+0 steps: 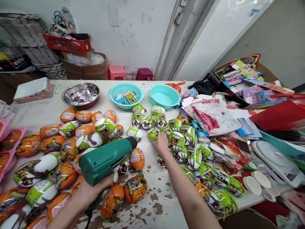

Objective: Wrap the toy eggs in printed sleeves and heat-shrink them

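Observation:
My left hand [95, 189] is wrapped round the handle of a green heat gun [107, 159], its dark nozzle pointing right and slightly up. My right hand [162, 143] has its fingers curled over a green-and-white wrapped toy egg [153, 135] at the upper left of the right-hand pile. Under and beside that hand lie more such eggs [176, 140]. Orange wrapped eggs [135, 187] mix with green-and-white ones on the left half of the table, around and below the heat gun. My right fingertips are partly hidden.
Along the back of the table [152, 197] stand a metal bowl [81, 103] of small packets, a turquoise basin [126, 87] with packets, and another turquoise basin [165, 95]. Plastic bags [212, 117] and a white kitchen scale [277, 159] crowd the right. Pink trays [17, 140] stand at far left.

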`<state>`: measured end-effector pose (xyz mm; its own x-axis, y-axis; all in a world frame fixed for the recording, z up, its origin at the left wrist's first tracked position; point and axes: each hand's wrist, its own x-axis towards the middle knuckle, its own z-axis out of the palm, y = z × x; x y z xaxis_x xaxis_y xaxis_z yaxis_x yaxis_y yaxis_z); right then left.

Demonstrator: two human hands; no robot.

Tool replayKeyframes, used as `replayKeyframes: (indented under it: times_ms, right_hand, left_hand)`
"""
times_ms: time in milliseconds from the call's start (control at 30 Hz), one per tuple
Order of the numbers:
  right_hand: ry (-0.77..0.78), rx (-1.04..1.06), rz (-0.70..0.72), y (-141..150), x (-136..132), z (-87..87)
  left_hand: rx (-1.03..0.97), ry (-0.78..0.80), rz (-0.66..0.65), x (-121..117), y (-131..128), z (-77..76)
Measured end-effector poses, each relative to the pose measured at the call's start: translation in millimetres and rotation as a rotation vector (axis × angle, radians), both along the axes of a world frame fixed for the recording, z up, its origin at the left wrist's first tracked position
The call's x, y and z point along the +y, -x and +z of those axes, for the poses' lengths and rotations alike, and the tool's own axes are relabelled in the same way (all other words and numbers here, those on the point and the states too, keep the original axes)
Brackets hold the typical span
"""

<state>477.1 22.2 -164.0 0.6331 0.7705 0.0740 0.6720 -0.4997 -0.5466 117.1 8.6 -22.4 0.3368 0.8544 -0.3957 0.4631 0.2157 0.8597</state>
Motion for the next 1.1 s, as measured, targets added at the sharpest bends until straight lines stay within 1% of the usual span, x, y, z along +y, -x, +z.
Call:
replayKeyframes:
  times_ms: [33,100,133,200,300,367,400,467,567,633,733,800,867,933,1000,1033,1100]
  right_hand:
    - [0.065,-0.053,0.038,-4,5,-8.2]
    - [0.142,-0.119,0.095,-1,10,-19.5]
    - [0.164,-0.114,0.128,2,9,-22.9]
    - [0.167,-0.028,0.214,8,0,-26.9]
    - [0.056,0.156,0.301,6,-25,-28.9]
    - [-0.001,0.231,0.306,-2,-39,-28.4]
    - [0.001,0.251,0.305,-6,-44,-27.5]
    - [0.045,0.244,0.306,-13,-47,-24.6]
    - [0.101,0.13,0.294,-16,-43,-18.5]
    - [0.094,0.043,0.333,-15,-41,-13.9]
    - [0.041,-0.098,0.426,-12,-44,-4.0]
    - [-0.003,-0.19,0.452,-11,-49,7.0]
    - [-0.05,-0.227,0.472,-12,-56,21.6]
    - [-0.111,-0.187,0.488,-14,-63,37.5]
    - [-0.2,-0.074,0.467,-16,-70,50.9]
    - [-0.246,0.011,0.432,-16,-72,55.6]
    - [-0.319,0.254,0.309,-15,-77,59.8]
  left_hand:
    - [-0.007,-0.002,-0.04,5,-15,0.4]
    - [0.015,-0.049,-0.11,14,-40,2.4]
    - [0.041,-0.087,-0.139,18,-49,3.1]
    - [0.088,-0.127,-0.212,21,-62,1.7]
    - [0.124,-0.145,-0.289,20,-73,-7.2]
    - [0.101,-0.152,-0.335,17,-78,-13.9]
    - [0.08,-0.152,-0.357,16,-81,-16.4]
    - [0.046,-0.143,-0.394,14,-87,-18.9]
    - [0.069,-0.133,-0.409,11,-92,-19.2]
    - [0.084,-0.142,-0.419,11,-92,-19.0]
    - [0.046,-0.131,-0.424,11,-84,-16.1]
    - [0.022,-0.08,-0.407,12,-76,-10.7]
    - [0.018,-0.025,-0.361,12,-68,-3.2]
    - [0.005,0.047,-0.294,12,-58,4.3]
    - [-0.057,0.145,-0.215,12,-48,11.2]
    - [-0.098,0.196,-0.184,12,-43,14.6]
    - [-0.173,0.276,-0.134,13,-32,22.2]
